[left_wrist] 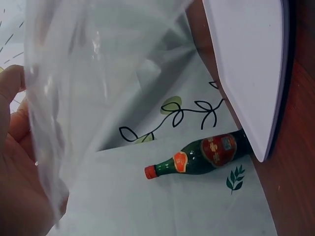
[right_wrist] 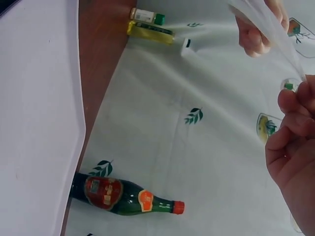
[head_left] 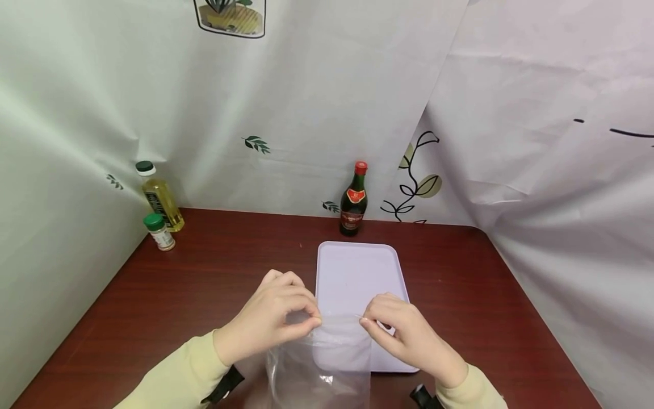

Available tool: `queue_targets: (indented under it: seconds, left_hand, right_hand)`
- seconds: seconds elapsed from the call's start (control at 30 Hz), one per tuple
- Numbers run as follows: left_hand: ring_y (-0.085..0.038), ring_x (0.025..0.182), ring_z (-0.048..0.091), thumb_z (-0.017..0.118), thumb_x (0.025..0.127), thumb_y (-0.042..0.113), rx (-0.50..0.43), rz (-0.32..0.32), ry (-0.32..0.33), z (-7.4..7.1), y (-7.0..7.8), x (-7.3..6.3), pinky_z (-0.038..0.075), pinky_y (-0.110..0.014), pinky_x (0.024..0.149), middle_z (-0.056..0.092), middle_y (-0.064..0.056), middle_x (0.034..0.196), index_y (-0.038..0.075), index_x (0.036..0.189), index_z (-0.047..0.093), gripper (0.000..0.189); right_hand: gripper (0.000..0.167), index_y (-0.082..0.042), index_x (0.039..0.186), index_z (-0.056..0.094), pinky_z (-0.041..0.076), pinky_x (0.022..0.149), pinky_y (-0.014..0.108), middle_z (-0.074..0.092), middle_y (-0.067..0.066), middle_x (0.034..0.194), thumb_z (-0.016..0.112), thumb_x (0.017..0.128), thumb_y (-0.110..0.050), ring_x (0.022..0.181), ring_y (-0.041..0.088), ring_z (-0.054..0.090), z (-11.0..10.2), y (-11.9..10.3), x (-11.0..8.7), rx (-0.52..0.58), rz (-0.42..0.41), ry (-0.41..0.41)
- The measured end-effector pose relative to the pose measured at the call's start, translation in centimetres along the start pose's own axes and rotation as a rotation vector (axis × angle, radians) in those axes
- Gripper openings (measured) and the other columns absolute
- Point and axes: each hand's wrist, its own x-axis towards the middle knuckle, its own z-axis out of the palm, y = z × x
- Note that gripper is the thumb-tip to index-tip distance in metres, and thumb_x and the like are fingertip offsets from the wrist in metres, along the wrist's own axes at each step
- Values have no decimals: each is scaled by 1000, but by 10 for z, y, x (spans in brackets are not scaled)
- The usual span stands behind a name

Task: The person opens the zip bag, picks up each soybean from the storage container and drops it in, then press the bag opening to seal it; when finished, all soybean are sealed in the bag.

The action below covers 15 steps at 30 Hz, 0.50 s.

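Observation:
A clear plastic bag (head_left: 327, 369) hangs between both hands, its top edge stretched across the lower part of the white tray (head_left: 357, 272). At its upper left, my left hand (head_left: 278, 315) pinches the rim between thumb and index finger. The right hand (head_left: 403, 329) pinches the upper right corner in the same manner. In the left wrist view the bag (left_wrist: 98, 64) covers part of the left hand (left_wrist: 24, 162). The right wrist view shows its film (right_wrist: 273, 29) running up to the fingers of the right hand (right_wrist: 295, 132). Below the head frame's edge the bag is cut off.
Behind the tray stands a dark green bottle (head_left: 353, 199) with a red cap. A yellow oil bottle (head_left: 162, 199) and a small green-capped jar (head_left: 160, 233) are at the table's back left corner. Pale printed cloth (head_left: 306, 113) hangs around the brown table (head_left: 204, 261).

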Motion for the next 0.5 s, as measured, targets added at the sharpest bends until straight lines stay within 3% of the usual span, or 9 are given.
queue_targets:
  seconds: [0.5]
  left_hand:
    - [-2,82,48,77,77,23,-2,-87,-32,-4,-9,-8,30,-28,77,63,22,82,28,77,66,12]
  right_hand:
    - [17,-18,79,57,36,57,9,50,-10,72,57,95,-14,65,2,42,-10,8,-10,-11,78,23]
